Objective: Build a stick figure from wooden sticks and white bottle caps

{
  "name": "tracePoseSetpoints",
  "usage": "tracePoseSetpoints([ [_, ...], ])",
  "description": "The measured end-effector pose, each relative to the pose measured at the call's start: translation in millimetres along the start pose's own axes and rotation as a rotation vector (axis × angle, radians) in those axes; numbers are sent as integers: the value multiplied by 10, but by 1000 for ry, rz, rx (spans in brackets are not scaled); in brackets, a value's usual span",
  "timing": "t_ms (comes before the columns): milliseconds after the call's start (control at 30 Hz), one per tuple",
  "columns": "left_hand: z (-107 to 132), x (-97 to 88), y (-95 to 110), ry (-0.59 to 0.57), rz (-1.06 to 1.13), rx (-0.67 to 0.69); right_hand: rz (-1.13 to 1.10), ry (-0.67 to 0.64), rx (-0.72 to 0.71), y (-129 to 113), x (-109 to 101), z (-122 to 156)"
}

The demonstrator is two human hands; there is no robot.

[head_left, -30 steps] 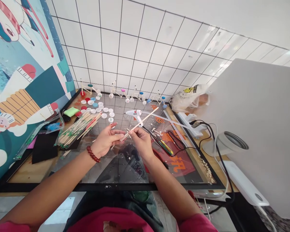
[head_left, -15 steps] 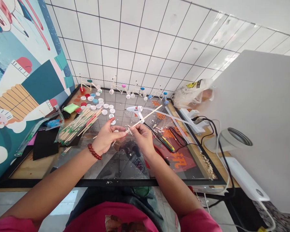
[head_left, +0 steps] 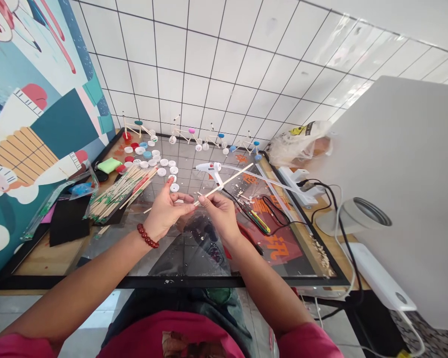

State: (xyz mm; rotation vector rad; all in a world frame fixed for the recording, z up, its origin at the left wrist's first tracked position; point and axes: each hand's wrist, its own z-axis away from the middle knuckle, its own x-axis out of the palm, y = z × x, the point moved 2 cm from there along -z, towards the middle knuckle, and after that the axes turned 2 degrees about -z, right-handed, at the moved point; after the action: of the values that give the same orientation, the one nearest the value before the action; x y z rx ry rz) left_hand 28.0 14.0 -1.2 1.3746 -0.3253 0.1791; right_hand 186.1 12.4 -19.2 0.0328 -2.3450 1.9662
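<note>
Both hands meet over the middle of the glass-topped table point(head_left: 134, 266). My left hand point(head_left: 168, 211), with a red bead bracelet at the wrist, pinches the near end of a pale wooden stick point(head_left: 233, 177). My right hand point(head_left: 219, 211) grips the same stick close beside the left fingertips, and its long end slants up to the right. A short bit of stick shows by the fingers. Beyond the hands lies a white glue gun point(head_left: 210, 170). To the left is a pile of wooden sticks point(head_left: 121, 194) in a clear bag.
White, red and blue bottle caps point(head_left: 163, 162) lie behind the hands. Several small stick-and-cap models point(head_left: 186, 135) stand along the back edge. On the right are a yellow-green cutter point(head_left: 260, 222), black cables, a white power strip point(head_left: 298, 186) and a lamp-like white cylinder point(head_left: 353, 216).
Both hands keep their hold on the stick at nearly the same spot. The piece of stick that poked out below the left fingers is no longer visible there.
</note>
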Motion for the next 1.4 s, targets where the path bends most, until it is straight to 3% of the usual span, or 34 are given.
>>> tracePoseSetpoints([
  [167,21,15,8,-42,92,-80,12,-44,-4,12,3,9],
  [333,18,13,-18,-108,46,-63,25,-26,-19,-17,24,29],
  [767,29,33,-53,-41,20,-7,11,-45,-22,65,36,-11],
  [1100,19,20,-146,-22,107,46,154,2,-173,-19,36,36],
  [1400,6,16,-136,-91,188,-19,156,-22,-149,98,30,-22],
])
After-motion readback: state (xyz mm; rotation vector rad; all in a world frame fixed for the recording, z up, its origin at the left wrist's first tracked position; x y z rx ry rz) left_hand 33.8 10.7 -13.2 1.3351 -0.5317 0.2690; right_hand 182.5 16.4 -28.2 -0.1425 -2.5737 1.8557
